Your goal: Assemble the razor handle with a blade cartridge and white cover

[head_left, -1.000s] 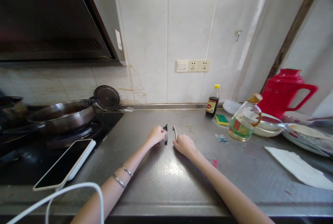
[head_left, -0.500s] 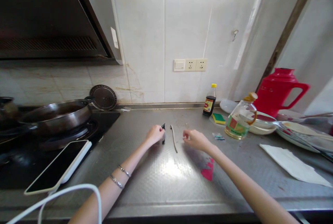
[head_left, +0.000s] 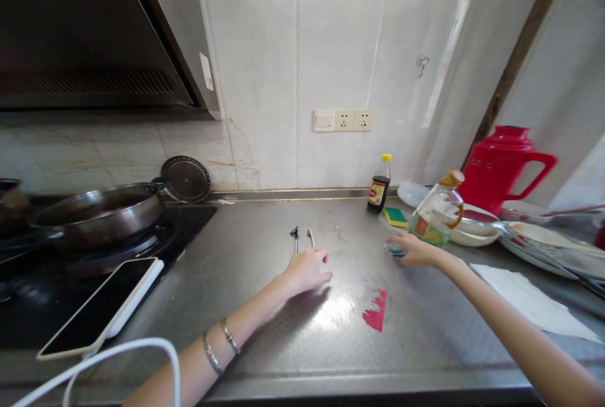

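Note:
My left hand (head_left: 309, 271) hovers over the middle of the steel counter (head_left: 265, 344), fingers apart with nothing between them. Just beyond it lie a thin black item (head_left: 295, 237) and a thin pale strip (head_left: 311, 237), their near ends hidden by the hand. On the right, my right hand (head_left: 416, 249) has its fingertips on a small clear packet (head_left: 395, 249) in front of the sponge (head_left: 396, 217); whether it grips the packet is unclear. A torn pink-red piece (head_left: 376, 312) lies on the counter between the hands.
A dark sauce bottle (head_left: 379, 186), a glass oil jug (head_left: 432, 218), a red thermos (head_left: 503, 167), dishes (head_left: 543, 249) and a white cloth (head_left: 534, 300) stand or lie right. Left are a pan (head_left: 104, 212) on the stove and a phone (head_left: 101, 306) with a white cable.
My left hand has let go of the black item, opened and moved right and nearer. My right hand has moved right to the small packet.

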### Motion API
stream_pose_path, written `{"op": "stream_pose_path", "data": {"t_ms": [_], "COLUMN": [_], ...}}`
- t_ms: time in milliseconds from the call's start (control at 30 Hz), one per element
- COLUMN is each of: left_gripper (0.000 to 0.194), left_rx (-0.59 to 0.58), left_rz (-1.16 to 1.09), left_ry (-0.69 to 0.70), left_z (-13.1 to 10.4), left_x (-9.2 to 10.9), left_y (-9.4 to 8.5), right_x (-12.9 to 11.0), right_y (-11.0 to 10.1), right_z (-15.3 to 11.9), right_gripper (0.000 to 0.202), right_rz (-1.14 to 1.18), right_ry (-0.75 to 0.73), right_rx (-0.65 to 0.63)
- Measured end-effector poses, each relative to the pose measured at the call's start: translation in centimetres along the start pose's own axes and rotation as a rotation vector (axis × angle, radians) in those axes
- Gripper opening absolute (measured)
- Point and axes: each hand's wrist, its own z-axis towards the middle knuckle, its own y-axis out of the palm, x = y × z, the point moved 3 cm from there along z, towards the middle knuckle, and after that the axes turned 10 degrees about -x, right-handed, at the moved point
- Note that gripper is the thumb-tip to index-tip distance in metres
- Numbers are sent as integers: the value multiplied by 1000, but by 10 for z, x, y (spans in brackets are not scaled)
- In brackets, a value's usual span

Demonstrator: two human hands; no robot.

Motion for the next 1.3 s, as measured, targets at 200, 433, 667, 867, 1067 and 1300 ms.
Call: {"op": "stream_pose_path", "data": {"t_ms": [200, 433, 667, 867, 1067, 1300], "left_gripper": [23, 15, 17, 19, 44, 63], "left_rx": [-72, -84, -80, -26, 106, 152], "left_rz": [80, 58, 77, 68, 66, 179], "left_ry": [29, 15, 4, 10, 197, 233], "left_z": [-8, -2, 1, 8, 31, 41], "left_x": [8, -1, -1, -4, 0, 6], "left_y": [7, 10, 11, 1, -25, -30], "right_x": [3, 5, 9, -14, -91, -169], "right_y": [2, 0, -5, -12, -28, -35], "right_z": [2, 3, 2, 5, 1, -14], "right_gripper": [56, 55, 59, 63, 68, 58], "right_rz": [-38, 7, 51, 28, 35, -62], "right_ry": [-29, -21, 26, -64, -273, -375], "right_rx": [7, -7, -39, 24, 62, 44]}}
